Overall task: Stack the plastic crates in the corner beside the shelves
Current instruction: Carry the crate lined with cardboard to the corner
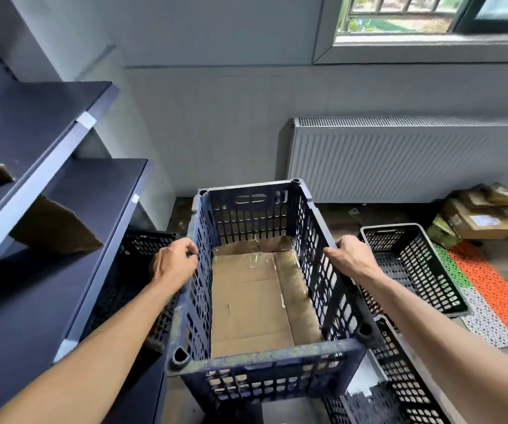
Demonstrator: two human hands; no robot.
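Both the left hand (pixel 174 264) and right hand (pixel 349 254) are clamping the long rims of the blue crate (pixel 259 301), carrying it toward the floor corner beside the shelves (pixel 48 179). Keeping it level should help it seat squarely on the black crate (pixel 142 255) waiting there.

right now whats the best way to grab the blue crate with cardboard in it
Take the blue crate by its two long top rims, from either side, as the left hand and right hand do now. The slotted walls and thick rim give the fingers purchase.
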